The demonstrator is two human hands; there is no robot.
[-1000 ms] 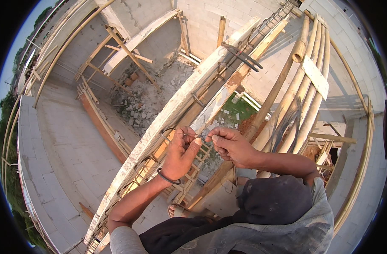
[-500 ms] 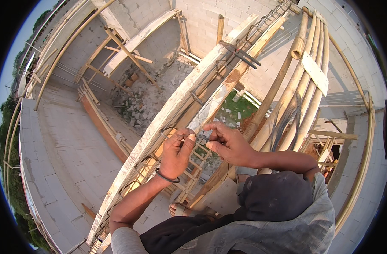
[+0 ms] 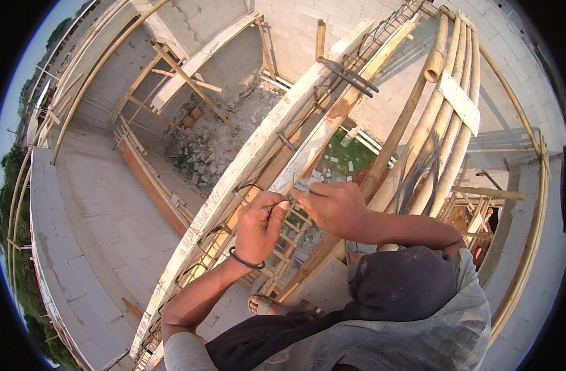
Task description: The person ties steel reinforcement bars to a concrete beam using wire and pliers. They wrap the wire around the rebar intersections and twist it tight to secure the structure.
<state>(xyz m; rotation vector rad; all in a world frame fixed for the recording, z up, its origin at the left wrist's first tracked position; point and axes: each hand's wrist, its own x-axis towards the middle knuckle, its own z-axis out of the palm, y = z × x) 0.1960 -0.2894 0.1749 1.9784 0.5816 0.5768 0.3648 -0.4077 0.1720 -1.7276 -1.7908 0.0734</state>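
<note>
A long whitish formwork board (image 3: 236,173) slants behind the bare left hand (image 3: 255,226), its thumb and forefinger pinched on a thin dark metal wire (image 3: 293,199) between both hands. The bare right hand (image 3: 335,210) meets the wire, fingers curled, exact grip indiscernible. Farther right, fine dark loose strands (image 3: 423,176) drape over yellowish round bamboo poles (image 3: 461,62).

Gap open beyond right hand (image 3: 335,210), between formwork (image 3: 254,153) and bamboo poles (image 3: 454,164); stirrups (image 3: 287,142), dark tool (image 3: 340,70) obstruct formwork top.
</note>
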